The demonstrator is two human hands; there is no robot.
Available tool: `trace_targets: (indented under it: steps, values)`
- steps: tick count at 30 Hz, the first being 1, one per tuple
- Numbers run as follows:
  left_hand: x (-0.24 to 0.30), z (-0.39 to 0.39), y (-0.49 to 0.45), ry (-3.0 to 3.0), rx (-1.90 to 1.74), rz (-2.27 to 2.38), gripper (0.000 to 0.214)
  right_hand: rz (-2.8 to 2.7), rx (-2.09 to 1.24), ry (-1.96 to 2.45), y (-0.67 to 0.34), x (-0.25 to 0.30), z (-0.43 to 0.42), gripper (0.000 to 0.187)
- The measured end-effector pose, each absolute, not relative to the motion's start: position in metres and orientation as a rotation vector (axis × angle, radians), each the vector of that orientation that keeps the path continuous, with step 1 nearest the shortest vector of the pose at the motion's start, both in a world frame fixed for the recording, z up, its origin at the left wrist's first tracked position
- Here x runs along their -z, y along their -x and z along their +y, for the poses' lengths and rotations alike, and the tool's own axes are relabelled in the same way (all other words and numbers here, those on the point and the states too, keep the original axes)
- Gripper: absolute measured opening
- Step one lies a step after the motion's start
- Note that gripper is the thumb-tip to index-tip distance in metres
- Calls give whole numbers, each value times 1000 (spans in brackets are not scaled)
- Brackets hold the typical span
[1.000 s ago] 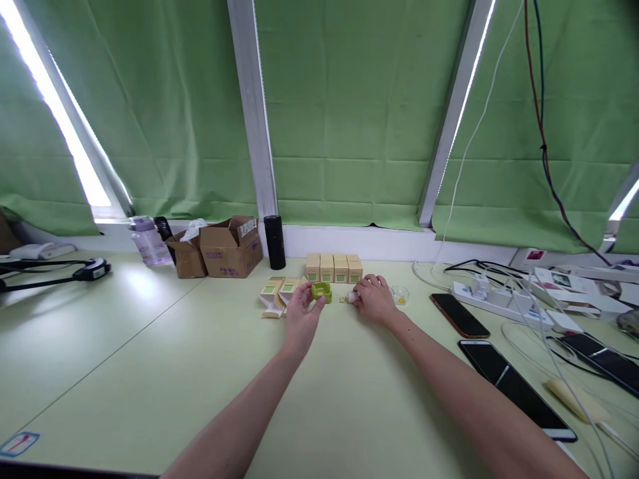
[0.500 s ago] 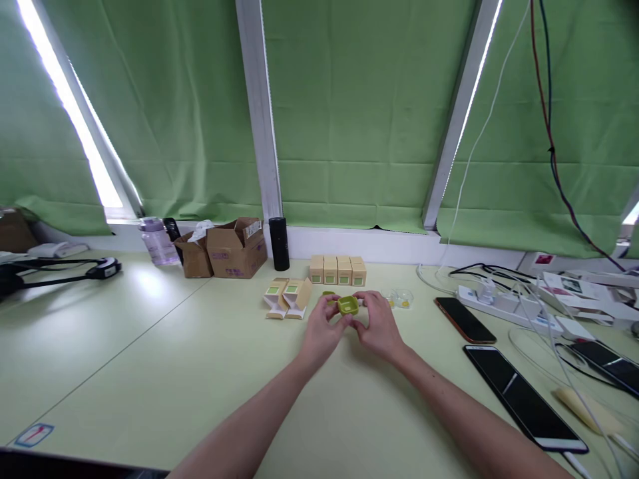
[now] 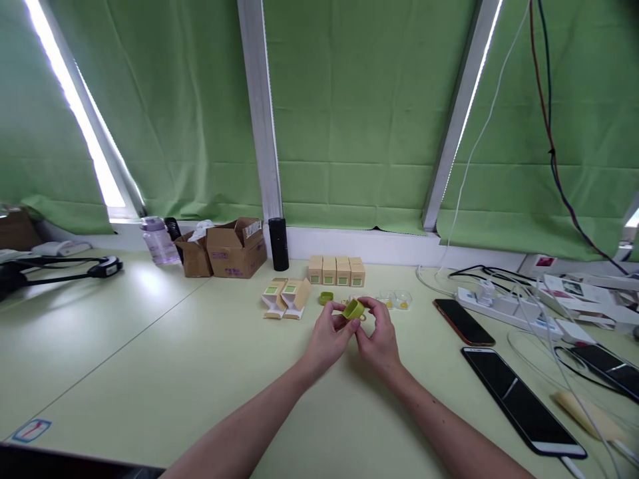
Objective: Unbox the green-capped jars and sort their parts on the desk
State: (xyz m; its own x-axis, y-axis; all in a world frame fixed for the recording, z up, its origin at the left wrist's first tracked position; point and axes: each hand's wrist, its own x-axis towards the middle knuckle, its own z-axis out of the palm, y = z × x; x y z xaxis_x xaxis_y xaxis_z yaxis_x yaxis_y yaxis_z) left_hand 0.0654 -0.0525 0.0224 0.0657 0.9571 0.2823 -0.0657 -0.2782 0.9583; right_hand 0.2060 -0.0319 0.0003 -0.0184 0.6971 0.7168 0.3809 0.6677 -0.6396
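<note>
A small olive-green cup-like container [image 3: 353,309] is held above the table between both hands, tilted, with a thin yellowish loop at its right side. My left hand [image 3: 329,336] is closed on its left side, thumb at the bottom. My right hand [image 3: 378,336] grips it from the right with thumb and index finger. Just beyond my left fingers lies a second olive-green piece [image 3: 326,297] on the table. Clear plastic packaging [image 3: 397,300] with small yellow bits lies beyond my right hand. Two opened small cartons [image 3: 284,298] stand to the left.
Several small closed cartons [image 3: 336,271] stand in a row at the back. Brown cardboard boxes [image 3: 237,251] and a black cylinder [image 3: 278,244] are left of them. On the right lie a phone [image 3: 464,322], a larger phone [image 3: 522,399], and a power strip [image 3: 506,311] with cables.
Both hands have tilted the green container, its opening turning from facing me toward the upper left. They have shifted slightly down and right, uncovering more of the second green piece.
</note>
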Motion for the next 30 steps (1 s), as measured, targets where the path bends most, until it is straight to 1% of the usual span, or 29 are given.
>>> trace_targets:
  steps: [4,11,17,21,30]
  values:
    - [-21,-52,-64,-1440,-1355,948,55,-1661,-271,866,-209,-3,-34,36]
    - [-23,-52,-60,-1549,-1382,983,46,-1723,-245,828,-214,-12,-39,37]
    - [-24,-49,-54,-1753,-1594,1145,34,-1710,-282,794,-216,-16,-41,36]
    - [-25,-49,-52,-1880,-1625,1252,30,-1702,-314,776,-218,-16,-41,37]
    - [-25,-47,-53,-1954,-1698,1146,24,-1679,-459,721,-217,-17,-44,38]
